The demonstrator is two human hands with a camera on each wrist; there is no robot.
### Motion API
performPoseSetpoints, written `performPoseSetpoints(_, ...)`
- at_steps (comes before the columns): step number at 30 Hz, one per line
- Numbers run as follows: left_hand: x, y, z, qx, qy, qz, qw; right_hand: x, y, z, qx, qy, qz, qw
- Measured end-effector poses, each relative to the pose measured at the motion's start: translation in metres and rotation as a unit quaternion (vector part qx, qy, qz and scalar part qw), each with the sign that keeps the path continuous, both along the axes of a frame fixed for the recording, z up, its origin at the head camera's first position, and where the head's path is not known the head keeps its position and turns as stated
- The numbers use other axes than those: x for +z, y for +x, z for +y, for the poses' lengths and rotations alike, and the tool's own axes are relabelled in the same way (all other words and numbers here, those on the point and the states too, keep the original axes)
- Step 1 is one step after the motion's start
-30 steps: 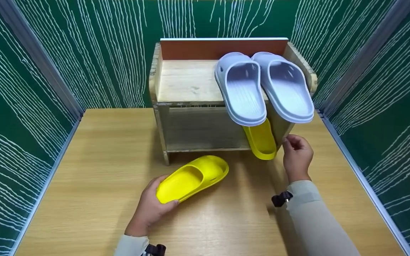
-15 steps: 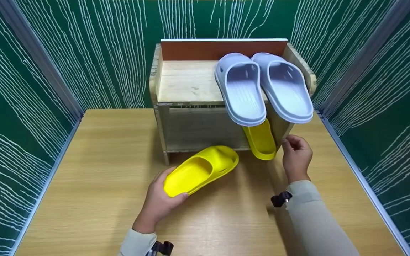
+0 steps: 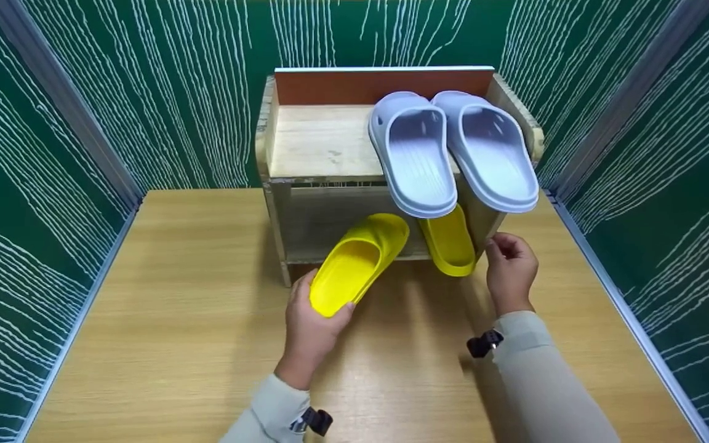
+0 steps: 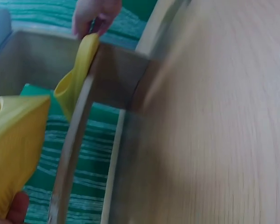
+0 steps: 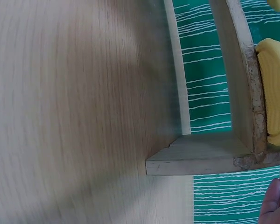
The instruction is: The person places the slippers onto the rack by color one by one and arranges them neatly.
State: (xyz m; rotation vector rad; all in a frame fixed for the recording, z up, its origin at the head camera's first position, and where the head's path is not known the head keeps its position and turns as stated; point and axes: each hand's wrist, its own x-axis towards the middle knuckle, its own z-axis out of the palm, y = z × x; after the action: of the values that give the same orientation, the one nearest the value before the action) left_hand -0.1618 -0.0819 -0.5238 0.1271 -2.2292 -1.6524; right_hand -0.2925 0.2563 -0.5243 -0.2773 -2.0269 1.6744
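My left hand (image 3: pixel 312 332) grips a yellow slipper (image 3: pixel 345 277) by its heel end, thumb on the near side. Its toe points up and to the right, overlapping the lower shelf opening of a wooden shoe rack (image 3: pixel 324 147) in the head view. Another yellow slipper (image 3: pixel 453 249) lies at the right of the lower shelf, toe inward and heel over the front edge. Beside the rack's front right side panel is my right hand (image 3: pixel 512 271), fingers loosely curled, fingertips against the panel. In the right wrist view, fingers (image 5: pixel 272 200) show along its outer face.
A pair of pale lilac slippers, the left slipper (image 3: pixel 419 160) and the right slipper (image 3: pixel 499 160), sits on the rack's top shelf, heels jutting over the front. Green walls (image 3: pixel 194 92) with white streaks enclose the wooden tabletop (image 3: pixel 194 258) on three sides.
My left hand has carried the yellow slipper up and to the right, toward the lower shelf, and turned its toe more toward the rack. The right hand has stayed in place.
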Motion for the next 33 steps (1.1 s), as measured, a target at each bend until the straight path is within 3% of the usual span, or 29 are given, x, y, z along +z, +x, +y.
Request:
performPoseSetpoints(8,-0.005,-0.011,0.028,0.048,-0.022,0.011,0.9985,0.0,0.0,-0.001,-0.004,-0.001,0.006,1.0)
performPoseSetpoints(17,-0.009,-0.018,0.054,0.073,-0.064,-0.012,0.9952,0.002,0.002,-0.001,-0.002,0.002,-0.012,0.9999)
performPoseSetpoints(26,-0.004,-0.031,0.078,0.106,-0.102,-0.031,0.9886,0.002,0.001,-0.001,-0.001,-0.008,-0.02,0.9998)
performPoseSetpoints(33,0.001,-0.044,0.091,0.134,-0.104,-0.036,0.9848,0.002,0.001,-0.001,0.0,-0.006,-0.01,0.9999)
